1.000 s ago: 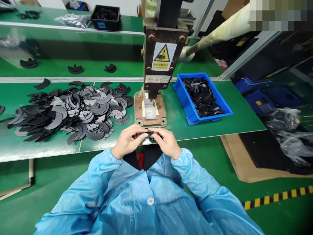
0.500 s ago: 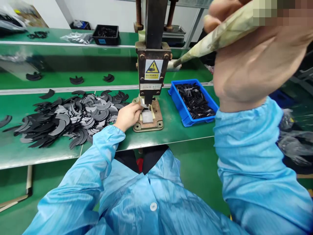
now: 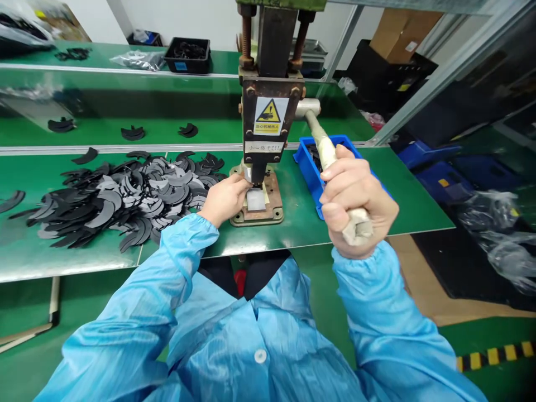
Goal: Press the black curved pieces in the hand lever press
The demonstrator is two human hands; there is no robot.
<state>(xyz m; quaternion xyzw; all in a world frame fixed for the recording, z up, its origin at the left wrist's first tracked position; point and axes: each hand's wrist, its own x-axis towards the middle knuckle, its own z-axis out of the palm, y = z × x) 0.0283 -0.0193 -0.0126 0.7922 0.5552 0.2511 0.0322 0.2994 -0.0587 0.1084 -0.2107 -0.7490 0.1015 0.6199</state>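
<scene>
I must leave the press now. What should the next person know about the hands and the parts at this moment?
Right hand: closed around the lever of the hand press, lever low.
Left hand: fingertips at the press base, beside the die; whether they hold a part is hidden.
Pile of dark curved pieces: left of the press.
Blue bin: right of it, partly behind the right hand.
Many pieces remain in the pile.

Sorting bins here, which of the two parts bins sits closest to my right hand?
The blue bin, just behind the right hand; the black bin sits on the far shelf.
</scene>
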